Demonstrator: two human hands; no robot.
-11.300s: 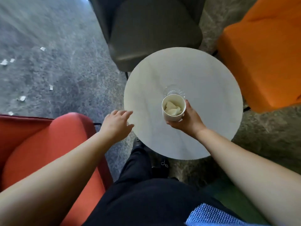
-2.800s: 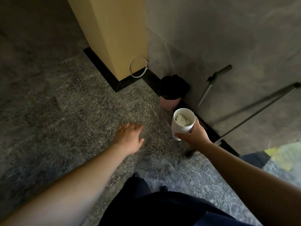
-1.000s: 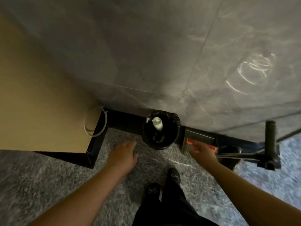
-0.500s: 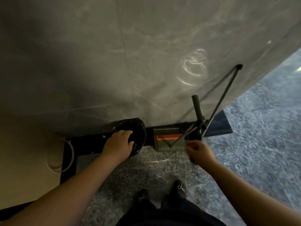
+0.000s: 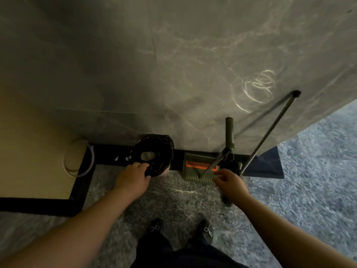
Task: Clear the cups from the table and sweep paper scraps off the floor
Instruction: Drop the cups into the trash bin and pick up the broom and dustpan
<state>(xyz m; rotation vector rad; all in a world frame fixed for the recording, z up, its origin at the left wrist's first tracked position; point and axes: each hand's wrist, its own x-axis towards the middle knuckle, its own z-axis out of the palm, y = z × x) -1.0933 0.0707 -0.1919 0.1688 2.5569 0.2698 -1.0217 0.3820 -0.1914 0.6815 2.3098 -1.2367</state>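
Note:
A small bin lined with a black bag (image 5: pixel 164 149) stands against the wall's dark skirting. A pale shape (image 5: pixel 147 155) that looks like the paper cup lies inside it. My left hand (image 5: pixel 131 179) holds the bin's near rim, fingers curled over the edge. To the right a green dustpan with an orange comb (image 5: pixel 193 171) stands on the floor, its handle (image 5: pixel 229 132) pointing up. A broom's long thin pole (image 5: pixel 270 132) leans on the wall beside it. My right hand (image 5: pixel 230 182) hovers at the dustpan's near right corner, fingers loose and blurred, holding nothing.
A grey stone wall (image 5: pixel 173 74) fills the upper view. A tan cabinet (image 5: pixel 34 161) with a white cable loop (image 5: pixel 77 161) stands at the left. Grey carpet (image 5: pixel 309 190) stretches right. My two black shoes (image 5: pixel 181 229) are just behind the dustpan.
Over eleven seconds I carried the cup from the round table and dropped it into the bin. Since half a second ago my left hand slid to the bin's near rim and my right hand neared the dustpan.

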